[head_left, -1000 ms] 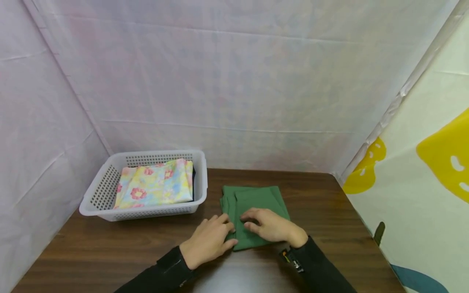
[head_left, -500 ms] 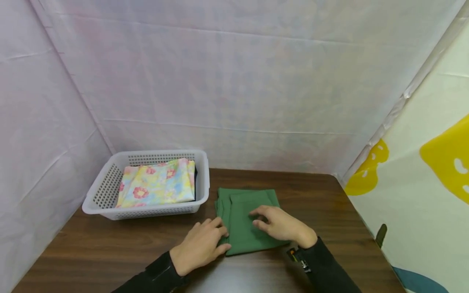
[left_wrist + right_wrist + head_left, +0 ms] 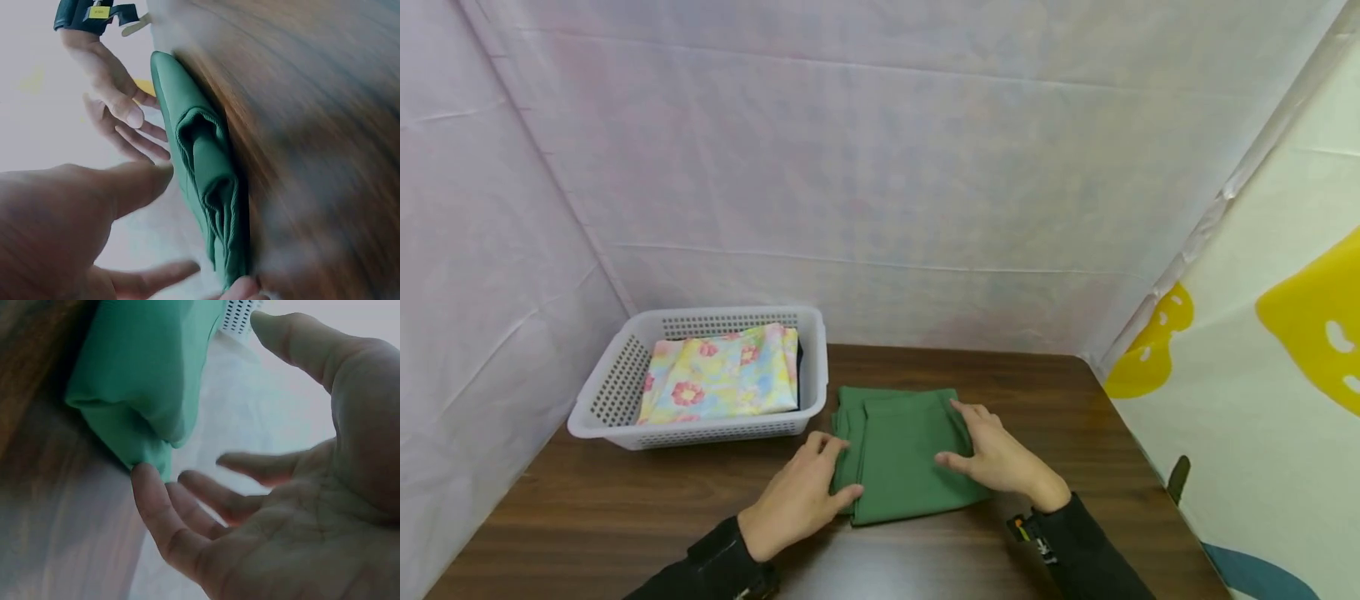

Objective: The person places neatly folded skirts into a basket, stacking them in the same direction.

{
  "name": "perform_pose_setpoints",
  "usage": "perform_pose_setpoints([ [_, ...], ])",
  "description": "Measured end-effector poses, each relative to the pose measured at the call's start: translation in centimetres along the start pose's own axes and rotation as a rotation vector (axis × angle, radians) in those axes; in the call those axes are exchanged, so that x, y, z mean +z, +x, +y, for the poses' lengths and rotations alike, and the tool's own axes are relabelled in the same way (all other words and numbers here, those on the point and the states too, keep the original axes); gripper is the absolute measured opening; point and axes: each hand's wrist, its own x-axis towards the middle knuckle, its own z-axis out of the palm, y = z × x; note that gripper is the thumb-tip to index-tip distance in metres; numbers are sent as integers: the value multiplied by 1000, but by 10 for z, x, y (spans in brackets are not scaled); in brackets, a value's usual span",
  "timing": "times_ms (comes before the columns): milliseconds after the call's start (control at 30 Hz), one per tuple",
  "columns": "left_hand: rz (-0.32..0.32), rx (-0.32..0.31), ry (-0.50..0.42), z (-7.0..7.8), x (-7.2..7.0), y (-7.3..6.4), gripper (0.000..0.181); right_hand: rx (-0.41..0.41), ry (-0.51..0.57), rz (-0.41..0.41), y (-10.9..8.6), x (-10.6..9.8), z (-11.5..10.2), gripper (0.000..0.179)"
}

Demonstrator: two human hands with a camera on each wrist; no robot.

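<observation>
A folded green cloth (image 3: 906,454) lies flat on the brown wooden table (image 3: 647,508), its layered folds showing along the left and near sides. At its left edge is my left hand (image 3: 797,496), thumb and fingers spread apart, fingertips right at the folds. My right hand (image 3: 1003,457) is over the right edge, with the thumb above the cloth and the fingers reaching along its side. In the right wrist view, a fingertip (image 3: 147,478) meets a corner of the green cloth (image 3: 150,381). Neither hand grips the cloth.
Left of the cloth stands a white perforated plastic basket (image 3: 696,439) holding a folded floral cloth (image 3: 722,375) with something dark beneath it. White fabric walls (image 3: 865,183) enclose the table at the back and sides. The table's right edge slants beyond the right hand.
The green cloth has shifted slightly left and nearer. My left hand moved left along with it; my right hand slid from the cloth's top to its right edge, fingers spreading.
</observation>
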Motion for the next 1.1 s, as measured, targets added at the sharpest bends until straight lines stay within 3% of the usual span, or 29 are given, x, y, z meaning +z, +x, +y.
perform_pose_setpoints([
  [133, 13, -57, -31, 3, 1, 6, 83, 52, 32, 14, 1, 1, 5, 111],
  [400, -13, -85, -38, 6, 7, 17, 93, 112, 50, 51, 7, 7, 6, 113],
  [733, 11, -78, -41, 2, 11, 22, 104, 167, 26, 100, 10, 18, -1, 113],
  [1100, -41, -74, -116, -3, 13, 27, 111, 214, -3, 153, 12, 28, -8, 112],
])
